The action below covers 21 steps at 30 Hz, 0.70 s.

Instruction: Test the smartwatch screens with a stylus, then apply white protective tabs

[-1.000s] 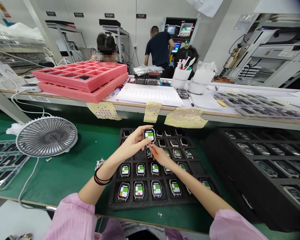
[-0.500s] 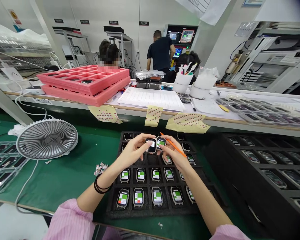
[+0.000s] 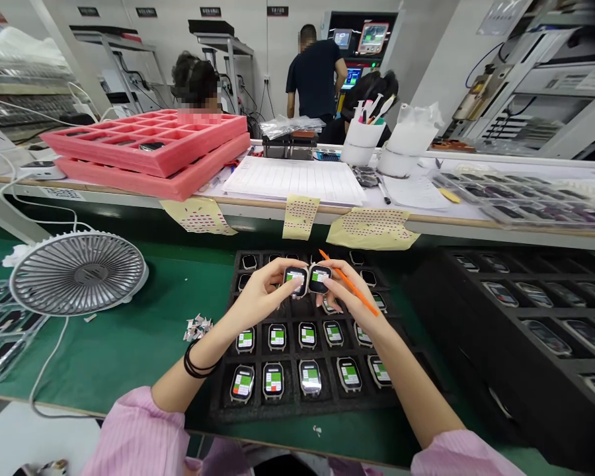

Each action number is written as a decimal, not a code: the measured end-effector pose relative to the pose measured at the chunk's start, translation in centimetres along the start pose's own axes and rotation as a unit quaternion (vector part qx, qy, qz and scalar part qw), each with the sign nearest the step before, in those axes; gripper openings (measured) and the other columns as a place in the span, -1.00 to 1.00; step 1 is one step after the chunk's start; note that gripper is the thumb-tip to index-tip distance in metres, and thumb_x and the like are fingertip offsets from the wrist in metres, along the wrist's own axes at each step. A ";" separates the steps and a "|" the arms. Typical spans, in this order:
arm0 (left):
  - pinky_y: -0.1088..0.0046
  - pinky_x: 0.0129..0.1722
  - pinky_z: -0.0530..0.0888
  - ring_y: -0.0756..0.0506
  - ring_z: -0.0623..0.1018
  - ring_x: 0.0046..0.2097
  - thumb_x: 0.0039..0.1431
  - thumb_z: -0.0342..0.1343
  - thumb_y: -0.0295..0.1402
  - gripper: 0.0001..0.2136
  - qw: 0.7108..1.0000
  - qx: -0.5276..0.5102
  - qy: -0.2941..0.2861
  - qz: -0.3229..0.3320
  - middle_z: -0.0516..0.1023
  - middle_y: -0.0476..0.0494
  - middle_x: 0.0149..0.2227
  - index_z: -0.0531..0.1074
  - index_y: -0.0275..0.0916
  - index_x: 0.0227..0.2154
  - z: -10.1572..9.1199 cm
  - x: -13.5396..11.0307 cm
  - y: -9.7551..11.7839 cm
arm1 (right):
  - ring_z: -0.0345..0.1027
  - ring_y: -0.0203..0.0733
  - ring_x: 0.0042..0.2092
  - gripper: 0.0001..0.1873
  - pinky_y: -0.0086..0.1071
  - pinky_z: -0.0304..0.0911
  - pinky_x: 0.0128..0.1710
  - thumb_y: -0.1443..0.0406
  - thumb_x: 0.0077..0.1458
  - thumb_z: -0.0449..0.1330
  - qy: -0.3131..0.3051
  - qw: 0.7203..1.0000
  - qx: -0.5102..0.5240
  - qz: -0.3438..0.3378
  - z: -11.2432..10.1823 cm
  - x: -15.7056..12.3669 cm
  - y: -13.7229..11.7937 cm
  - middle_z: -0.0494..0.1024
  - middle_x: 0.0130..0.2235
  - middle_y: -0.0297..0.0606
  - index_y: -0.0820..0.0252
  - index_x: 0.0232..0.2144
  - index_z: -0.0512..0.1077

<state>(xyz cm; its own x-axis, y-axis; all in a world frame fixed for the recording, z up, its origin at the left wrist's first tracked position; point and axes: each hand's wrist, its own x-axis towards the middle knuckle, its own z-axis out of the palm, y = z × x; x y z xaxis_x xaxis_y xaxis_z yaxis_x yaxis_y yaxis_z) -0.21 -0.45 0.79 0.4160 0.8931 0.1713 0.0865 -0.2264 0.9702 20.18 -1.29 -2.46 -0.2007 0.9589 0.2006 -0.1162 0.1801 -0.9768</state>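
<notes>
- Left hand [image 3: 266,285] grasps one silver-rimmed, rounded-square watch [image 3: 293,276], its dark screen lit green and white.
- Right hand [image 3: 353,296] grasps a similar second watch [image 3: 319,274] and a slim orange stick [image 3: 348,281].
- Below both hands: black foam tray [image 3: 258,411].

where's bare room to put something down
Bare: the green bench between fan and black tray, beyond and in front of the scraps. Crowded: that tray, with its watches, and the shelf, with pink trays and papers.

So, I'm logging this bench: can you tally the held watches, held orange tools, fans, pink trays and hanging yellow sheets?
Held watches: 2
Held orange tool: 1
Fan: 1
Pink trays: 2
Hanging yellow sheets: 3
Total: 9
</notes>
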 end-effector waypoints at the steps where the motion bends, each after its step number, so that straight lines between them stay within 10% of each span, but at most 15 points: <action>1: 0.62 -0.56 0.38 0.02 0.46 -0.36 0.24 0.10 -0.20 -0.68 1.000 -0.002 -0.005 -0.007 0.49 -0.11 -0.22 0.43 -0.21 -0.01 0.0 0.0 0.0 | 0.33 -0.33 -0.57 -0.71 -0.47 0.03 -0.71 0.15 0.14 0.22 -0.002 1.000 -0.003 -0.001 -0.1 0.0 0.0 0.50 -0.33 -0.30 0.08 -0.11 0.35; 21: 0.62 -0.59 0.41 -0.04 0.54 -0.31 0.27 0.02 -0.11 -0.63 0.982 -0.156 -0.094 -0.041 0.50 -0.20 -0.16 0.42 -0.23 0.01 -0.6 -0.3 0.4 | 0.38 -0.24 -0.56 -0.75 -0.43 -0.05 -0.69 0.11 0.15 0.21 0.004 0.999 0.036 0.019 0.2 -0.6 -1.0 0.48 -0.42 -0.32 0.06 -0.17 0.39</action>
<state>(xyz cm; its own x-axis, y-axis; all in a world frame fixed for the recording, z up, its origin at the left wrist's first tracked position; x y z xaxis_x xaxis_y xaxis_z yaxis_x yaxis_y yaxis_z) -0.84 -0.60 1.20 0.5821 0.8088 0.0833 -0.1420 0.0003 0.9899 20.23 -2.10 -1.55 -0.1981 0.9665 0.1630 -0.1776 0.1282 -0.9757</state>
